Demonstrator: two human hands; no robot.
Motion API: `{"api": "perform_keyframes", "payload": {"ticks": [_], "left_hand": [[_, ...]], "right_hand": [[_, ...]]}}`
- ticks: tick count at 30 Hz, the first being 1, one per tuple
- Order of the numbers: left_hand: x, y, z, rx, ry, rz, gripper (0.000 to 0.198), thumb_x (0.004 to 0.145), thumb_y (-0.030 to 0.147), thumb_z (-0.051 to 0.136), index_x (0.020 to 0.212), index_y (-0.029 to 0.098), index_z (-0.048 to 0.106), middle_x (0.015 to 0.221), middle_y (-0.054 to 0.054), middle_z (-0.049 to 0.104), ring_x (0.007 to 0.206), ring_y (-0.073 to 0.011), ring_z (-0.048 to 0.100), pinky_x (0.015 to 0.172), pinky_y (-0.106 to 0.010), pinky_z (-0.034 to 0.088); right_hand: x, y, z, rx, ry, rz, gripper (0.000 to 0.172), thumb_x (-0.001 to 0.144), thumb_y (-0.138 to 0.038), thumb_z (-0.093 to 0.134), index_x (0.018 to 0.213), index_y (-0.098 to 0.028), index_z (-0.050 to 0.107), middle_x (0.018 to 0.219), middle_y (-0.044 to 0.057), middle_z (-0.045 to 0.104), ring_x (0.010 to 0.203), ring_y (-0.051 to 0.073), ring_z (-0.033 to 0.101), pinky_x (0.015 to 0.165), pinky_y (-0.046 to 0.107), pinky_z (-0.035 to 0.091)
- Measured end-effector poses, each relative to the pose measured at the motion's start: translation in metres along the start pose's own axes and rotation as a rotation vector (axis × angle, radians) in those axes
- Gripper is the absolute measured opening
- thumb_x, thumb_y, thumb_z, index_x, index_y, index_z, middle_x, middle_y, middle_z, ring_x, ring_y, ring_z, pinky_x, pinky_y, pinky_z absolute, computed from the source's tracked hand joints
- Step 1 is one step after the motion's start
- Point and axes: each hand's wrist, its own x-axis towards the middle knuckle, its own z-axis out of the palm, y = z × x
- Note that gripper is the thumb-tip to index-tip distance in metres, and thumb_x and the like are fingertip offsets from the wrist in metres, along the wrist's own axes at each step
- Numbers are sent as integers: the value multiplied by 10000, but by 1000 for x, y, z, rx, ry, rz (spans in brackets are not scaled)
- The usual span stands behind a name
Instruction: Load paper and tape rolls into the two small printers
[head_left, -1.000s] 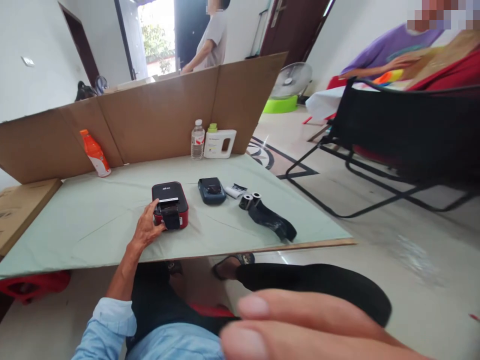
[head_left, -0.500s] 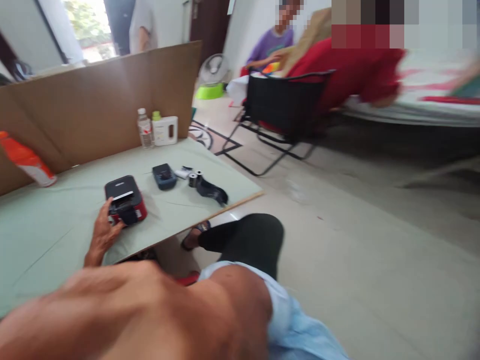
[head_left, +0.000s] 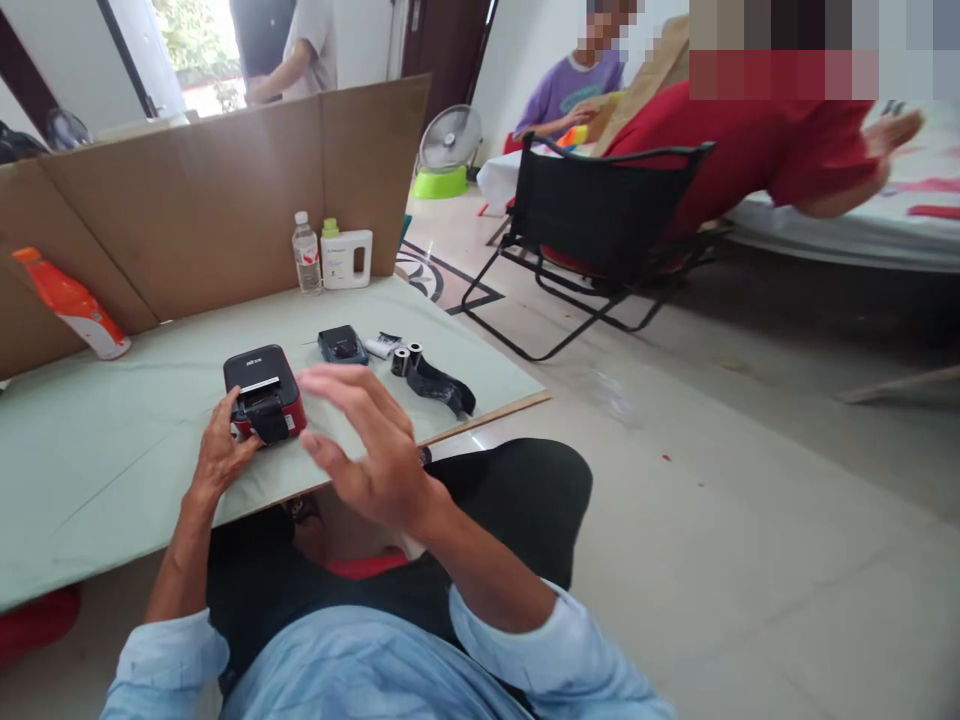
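A red and black portable printer (head_left: 255,366) sits on the pale green table, with a black strip hanging over its front. My left hand (head_left: 222,448) holds its left front corner, fingers on the side and thumb at the front. My right hand (head_left: 379,450) is raised just right of the printer, fingers spread, with nothing in it. Beyond that hand lie a smaller dark blue device (head_left: 343,343), a white paper roll (head_left: 382,346), and small rolls (head_left: 403,361) beside a curled black strip (head_left: 442,388).
Along the cardboard screen (head_left: 225,200) stand a clear bottle (head_left: 306,255) and a white jug (head_left: 346,258); an orange bottle (head_left: 75,305) leans at the left. The table edge (head_left: 495,412) is near my knees. A black folding chair (head_left: 607,200), a fan (head_left: 448,140) and other people are beyond.
My right arm has swung down from close to the camera, and its open hand is now beside the printer. The left hand stays on the printer. The view has shifted slightly.
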Motion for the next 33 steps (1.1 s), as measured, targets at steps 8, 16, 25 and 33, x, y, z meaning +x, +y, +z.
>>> {"api": "perform_keyframes", "payload": {"ticks": [8,16,25,33], "left_hand": [[-7,4,2,-28,3,-45,920,785,324,799,1594,217,374,1524,-164,568,1331,-322,625,1054,-454,568],[-15,11,11,-74,37,-101,905,761,252,780,1575,214,387,1508,-154,591,1290,-310,660,1084,-455,548],[-1,-10,-53,6,141,-176,913,715,313,770,1549,183,423,1340,-136,670,820,-182,707,774,-323,594],[1,-43,-71,30,107,-256,969,651,372,799,1532,176,446,1355,-151,650,817,-195,697,734,-325,585]], "right_hand": [[-34,144,75,155,-416,539,949,803,-510,832,1609,-251,403,1600,168,503,1462,393,499,1211,625,392],[-34,133,100,161,-376,394,636,922,-316,681,1527,-248,498,1401,111,678,1247,298,659,1077,482,523],[13,112,156,142,-432,366,627,947,-321,688,1524,-209,470,1473,136,625,1325,298,608,1118,448,482],[15,112,197,182,-508,402,642,980,-354,680,1549,-247,403,1435,111,637,1278,290,611,1092,448,483]]}}
